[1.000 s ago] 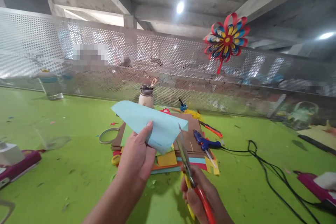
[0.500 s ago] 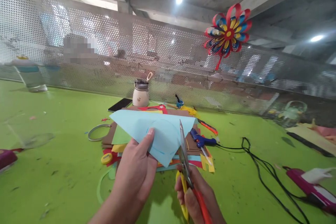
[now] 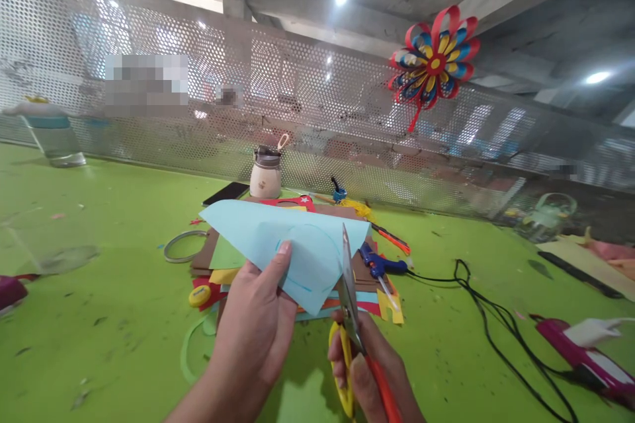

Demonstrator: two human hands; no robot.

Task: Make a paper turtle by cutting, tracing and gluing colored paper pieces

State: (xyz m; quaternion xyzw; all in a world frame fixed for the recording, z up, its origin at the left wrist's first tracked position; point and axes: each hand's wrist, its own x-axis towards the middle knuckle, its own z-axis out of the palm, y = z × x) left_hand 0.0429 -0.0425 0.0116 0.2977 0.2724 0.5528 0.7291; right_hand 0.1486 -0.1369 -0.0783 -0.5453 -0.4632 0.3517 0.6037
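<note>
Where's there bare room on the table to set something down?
Flecks aside, the green tabletop shows bare patches: left, between the clear bottle, smartphone and grey ring; right, between the black cable and perforated screen. The middle is crowded: stacked coloured sheets, glue gun, light-blue paper in the left hand, scissors in the right hand.

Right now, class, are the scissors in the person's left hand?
No, the right hand holds the scissors, while the left hand holds light-blue paper.

Light-blue paper (image 3: 315,258), line-marked, tilted; red-yellow-handled scissors (image 3: 350,304) at right, pointing upward.
</note>
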